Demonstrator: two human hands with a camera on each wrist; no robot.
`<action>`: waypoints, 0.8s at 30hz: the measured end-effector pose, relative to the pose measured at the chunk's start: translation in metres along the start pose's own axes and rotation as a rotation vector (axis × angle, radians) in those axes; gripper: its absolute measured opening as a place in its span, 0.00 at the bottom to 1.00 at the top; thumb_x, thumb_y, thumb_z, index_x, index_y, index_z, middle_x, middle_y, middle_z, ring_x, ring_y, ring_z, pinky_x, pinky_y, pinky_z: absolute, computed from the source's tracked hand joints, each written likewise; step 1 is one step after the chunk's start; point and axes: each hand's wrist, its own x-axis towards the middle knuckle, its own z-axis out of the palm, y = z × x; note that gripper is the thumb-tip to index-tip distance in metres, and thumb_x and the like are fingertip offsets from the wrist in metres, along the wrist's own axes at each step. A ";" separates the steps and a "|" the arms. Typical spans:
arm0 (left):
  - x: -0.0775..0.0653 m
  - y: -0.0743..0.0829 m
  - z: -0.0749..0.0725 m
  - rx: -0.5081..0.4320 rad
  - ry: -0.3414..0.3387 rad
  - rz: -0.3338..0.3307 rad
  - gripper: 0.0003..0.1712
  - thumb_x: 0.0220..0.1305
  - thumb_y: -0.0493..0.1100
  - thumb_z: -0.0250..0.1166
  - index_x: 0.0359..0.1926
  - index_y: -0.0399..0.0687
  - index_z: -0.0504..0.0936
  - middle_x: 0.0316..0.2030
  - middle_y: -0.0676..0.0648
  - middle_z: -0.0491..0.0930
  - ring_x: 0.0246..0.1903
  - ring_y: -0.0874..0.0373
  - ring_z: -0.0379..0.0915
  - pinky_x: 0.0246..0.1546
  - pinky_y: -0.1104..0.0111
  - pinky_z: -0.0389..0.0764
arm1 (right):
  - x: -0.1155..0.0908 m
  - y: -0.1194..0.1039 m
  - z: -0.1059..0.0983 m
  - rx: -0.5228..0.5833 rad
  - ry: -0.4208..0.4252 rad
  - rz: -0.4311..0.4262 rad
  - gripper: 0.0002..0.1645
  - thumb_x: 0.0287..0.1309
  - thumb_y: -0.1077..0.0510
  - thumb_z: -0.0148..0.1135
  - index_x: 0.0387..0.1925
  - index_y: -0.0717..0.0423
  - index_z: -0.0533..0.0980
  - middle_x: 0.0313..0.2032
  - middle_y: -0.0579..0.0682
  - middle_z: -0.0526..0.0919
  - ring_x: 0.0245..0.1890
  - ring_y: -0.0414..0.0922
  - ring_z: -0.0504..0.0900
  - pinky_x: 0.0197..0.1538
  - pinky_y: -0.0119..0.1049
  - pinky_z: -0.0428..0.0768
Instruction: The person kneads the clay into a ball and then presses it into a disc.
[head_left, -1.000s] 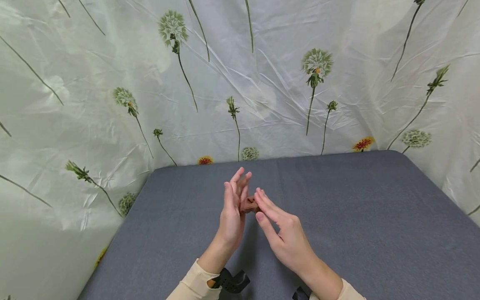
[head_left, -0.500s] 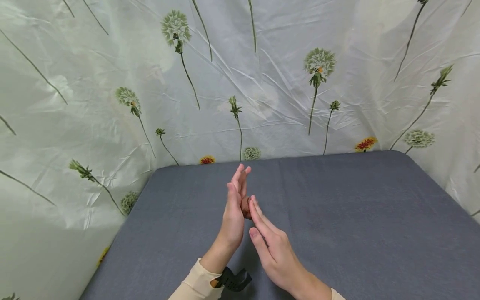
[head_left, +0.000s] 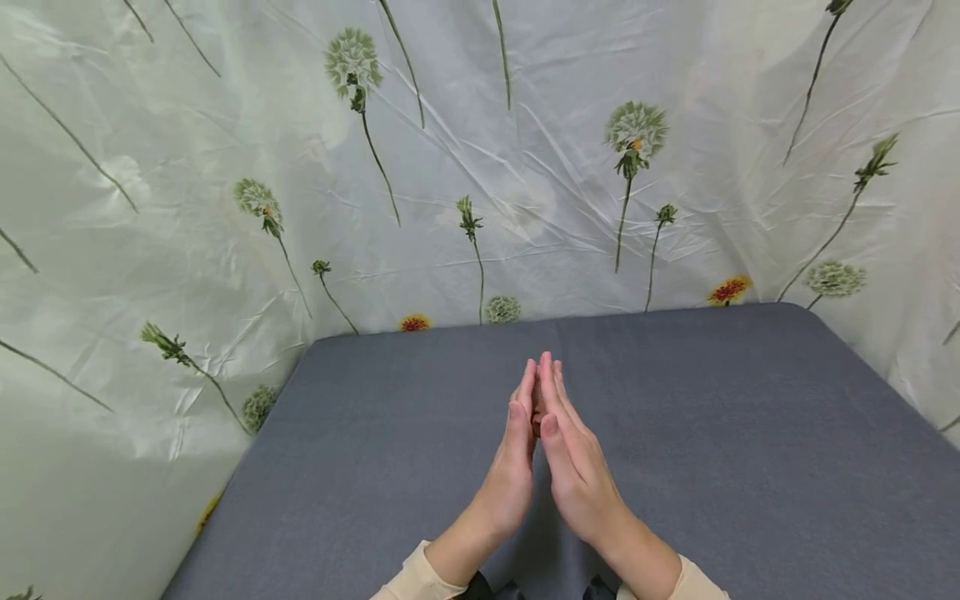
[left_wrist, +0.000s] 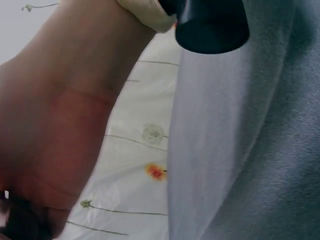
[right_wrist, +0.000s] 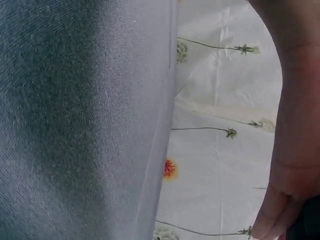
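Observation:
A small lump of reddish-brown modelling clay (head_left: 537, 427) sits between the two palms, mostly hidden by them. My left hand (head_left: 512, 475) stands on edge with its fingers straight and pointing away, its palm against the lump. Facing it, my right hand (head_left: 583, 475) presses from the other side, fingers also straight. Fingertips of both hands come close together at the top. In the left wrist view the palm side of the left hand (left_wrist: 60, 135) shows at the left; the right wrist view has the right hand (right_wrist: 300, 135) along its right edge.
Below the hands lies a table with a grey cloth cover (head_left: 712, 433). Behind and beside it hangs a pale curtain (head_left: 555, 208) printed with dandelions. A black wrist strap (head_left: 480, 587) is on the left wrist, by a cream sleeve (head_left: 420, 575).
The hands have slid past each other and shifted right in the head view. The right hand has moved forward along the left, and the palms now cover more of the clay.

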 end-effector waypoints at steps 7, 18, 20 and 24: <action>0.003 0.016 -0.021 -0.025 0.159 0.024 0.44 0.81 0.73 0.17 0.88 0.63 0.34 0.88 0.50 0.43 0.68 0.51 0.71 0.68 0.60 0.71 | -0.006 0.000 0.013 0.042 -0.139 0.052 0.35 0.87 0.61 0.33 0.88 0.51 0.44 0.87 0.48 0.44 0.87 0.52 0.45 0.79 0.18 0.45; 0.010 0.010 -0.034 -0.051 0.179 -0.092 0.47 0.79 0.76 0.17 0.89 0.63 0.40 0.86 0.49 0.52 0.77 0.49 0.64 0.48 0.71 0.78 | -0.009 -0.015 0.009 0.025 -0.118 -0.081 0.36 0.82 0.69 0.44 0.85 0.58 0.54 0.85 0.56 0.54 0.87 0.50 0.47 0.82 0.25 0.49; 0.008 0.006 -0.025 -0.025 0.103 -0.093 0.47 0.81 0.74 0.16 0.89 0.58 0.39 0.87 0.47 0.49 0.81 0.46 0.60 0.71 0.58 0.74 | -0.005 -0.013 0.003 0.013 -0.076 -0.086 0.36 0.81 0.69 0.44 0.85 0.59 0.55 0.85 0.56 0.55 0.87 0.48 0.47 0.82 0.25 0.49; 0.003 0.007 -0.008 0.012 -0.029 -0.037 0.43 0.84 0.68 0.15 0.89 0.54 0.36 0.88 0.50 0.40 0.87 0.52 0.36 0.84 0.43 0.45 | 0.003 -0.004 -0.007 -0.028 0.001 -0.067 0.35 0.83 0.67 0.39 0.85 0.58 0.53 0.86 0.53 0.54 0.86 0.45 0.50 0.82 0.22 0.49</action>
